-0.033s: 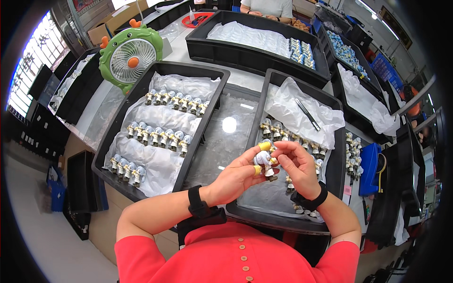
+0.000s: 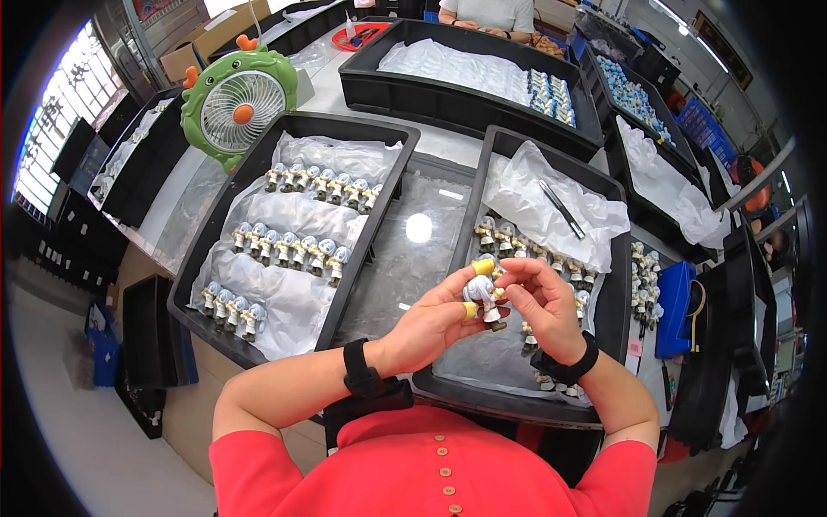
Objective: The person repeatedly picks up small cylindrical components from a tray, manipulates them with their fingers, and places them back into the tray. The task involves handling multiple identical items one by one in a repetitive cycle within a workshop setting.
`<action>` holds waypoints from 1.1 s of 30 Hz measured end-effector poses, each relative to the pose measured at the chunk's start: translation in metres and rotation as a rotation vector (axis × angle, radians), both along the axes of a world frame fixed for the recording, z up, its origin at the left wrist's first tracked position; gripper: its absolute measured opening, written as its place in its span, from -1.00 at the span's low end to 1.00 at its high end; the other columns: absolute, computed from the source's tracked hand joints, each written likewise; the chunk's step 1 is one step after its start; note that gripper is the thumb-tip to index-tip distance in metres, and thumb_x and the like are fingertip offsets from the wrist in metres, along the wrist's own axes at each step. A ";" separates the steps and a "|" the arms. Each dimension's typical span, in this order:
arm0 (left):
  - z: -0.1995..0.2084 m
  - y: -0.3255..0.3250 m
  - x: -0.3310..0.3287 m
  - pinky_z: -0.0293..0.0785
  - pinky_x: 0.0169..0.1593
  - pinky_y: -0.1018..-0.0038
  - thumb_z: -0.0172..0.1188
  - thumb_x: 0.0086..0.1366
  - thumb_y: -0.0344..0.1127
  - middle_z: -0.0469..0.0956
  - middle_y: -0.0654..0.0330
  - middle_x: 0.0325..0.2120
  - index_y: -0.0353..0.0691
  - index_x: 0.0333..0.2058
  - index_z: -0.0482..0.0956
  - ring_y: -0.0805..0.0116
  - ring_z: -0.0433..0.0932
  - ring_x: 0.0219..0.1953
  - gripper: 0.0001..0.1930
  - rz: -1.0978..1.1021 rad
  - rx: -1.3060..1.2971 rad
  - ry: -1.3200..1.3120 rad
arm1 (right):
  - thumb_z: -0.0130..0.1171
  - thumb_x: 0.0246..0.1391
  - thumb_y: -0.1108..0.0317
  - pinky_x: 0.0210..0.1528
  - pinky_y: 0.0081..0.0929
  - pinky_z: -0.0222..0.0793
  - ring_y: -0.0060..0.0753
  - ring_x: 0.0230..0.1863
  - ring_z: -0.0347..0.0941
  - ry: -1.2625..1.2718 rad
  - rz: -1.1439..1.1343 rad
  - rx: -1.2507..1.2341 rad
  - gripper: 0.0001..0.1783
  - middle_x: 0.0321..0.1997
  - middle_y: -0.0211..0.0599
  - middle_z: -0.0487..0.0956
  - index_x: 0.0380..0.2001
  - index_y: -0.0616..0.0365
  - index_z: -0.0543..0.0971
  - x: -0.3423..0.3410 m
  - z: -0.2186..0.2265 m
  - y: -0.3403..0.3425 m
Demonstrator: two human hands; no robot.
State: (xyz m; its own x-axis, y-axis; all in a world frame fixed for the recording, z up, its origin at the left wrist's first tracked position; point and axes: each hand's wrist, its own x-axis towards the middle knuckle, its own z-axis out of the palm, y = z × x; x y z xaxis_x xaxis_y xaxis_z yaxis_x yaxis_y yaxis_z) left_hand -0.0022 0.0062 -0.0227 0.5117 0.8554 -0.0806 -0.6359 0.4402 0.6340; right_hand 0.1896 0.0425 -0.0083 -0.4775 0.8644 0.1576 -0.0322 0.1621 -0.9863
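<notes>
A small figurine (image 2: 484, 291) with pale blue hair, white clothes and brown feet is held over the right-hand black tray (image 2: 448, 250). My left hand (image 2: 438, 312), with yellow covers on its thumb and forefinger, grips it from the left. Curled in from the right, my right hand (image 2: 551, 312) has its thumb and fingertips at the figurine's side; the exact contact is partly hidden. Below and behind my hands, similar figurines (image 2: 485, 233) lie on thin lining in that tray. A sheet of white paper (image 2: 534, 194) covers its far part, with a dark pen-like tool (image 2: 562, 209) on top.
To the left, another black tray (image 2: 194, 280) holds figurines in rows on white paper. Behind it stands a green fan (image 2: 239, 108). A long black tray (image 2: 431, 90) lies at the back, near another person (image 2: 491, 15). A blue container (image 2: 674, 310) and more figurines (image 2: 644, 280) are at right.
</notes>
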 end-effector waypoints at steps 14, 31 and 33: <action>0.000 0.000 -0.002 0.21 0.25 0.29 -0.22 0.29 -0.53 0.24 0.09 0.13 -0.17 0.30 -0.05 0.22 0.33 0.15 -0.41 -0.014 0.045 0.016 | 0.05 0.15 0.55 -0.21 -0.65 0.45 -0.63 -0.25 0.45 0.037 0.025 0.014 -0.67 -0.25 -0.38 0.49 0.01 0.18 0.42 -0.001 0.001 -0.001; -0.001 0.009 -0.007 0.30 0.16 0.33 -0.17 0.33 -0.47 0.27 0.08 0.14 -0.13 0.32 -0.09 0.14 0.36 0.15 -0.41 -0.096 -0.020 -0.028 | -0.01 0.19 0.51 -0.15 -0.62 0.40 -0.60 -0.22 0.45 0.037 -0.011 0.003 -0.68 -0.19 -0.36 0.48 0.03 0.19 0.38 -0.001 -0.005 0.009; -0.001 0.011 -0.007 0.29 0.16 0.32 -0.18 0.33 -0.48 0.27 0.07 0.14 -0.13 0.32 -0.10 0.13 0.36 0.15 -0.41 -0.098 -0.007 -0.035 | -0.02 0.19 0.51 -0.14 -0.61 0.39 -0.60 -0.22 0.44 0.041 -0.006 0.011 -0.67 -0.18 -0.34 0.48 0.04 0.19 0.37 0.001 -0.008 0.013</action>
State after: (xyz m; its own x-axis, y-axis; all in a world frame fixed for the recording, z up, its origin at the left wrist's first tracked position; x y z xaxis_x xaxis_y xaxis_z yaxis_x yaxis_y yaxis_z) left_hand -0.0095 0.0170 -0.0240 0.5956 0.8005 -0.0671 -0.6114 0.5059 0.6084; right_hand 0.1903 0.0551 -0.0163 -0.4652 0.8653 0.1865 -0.0712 0.1735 -0.9823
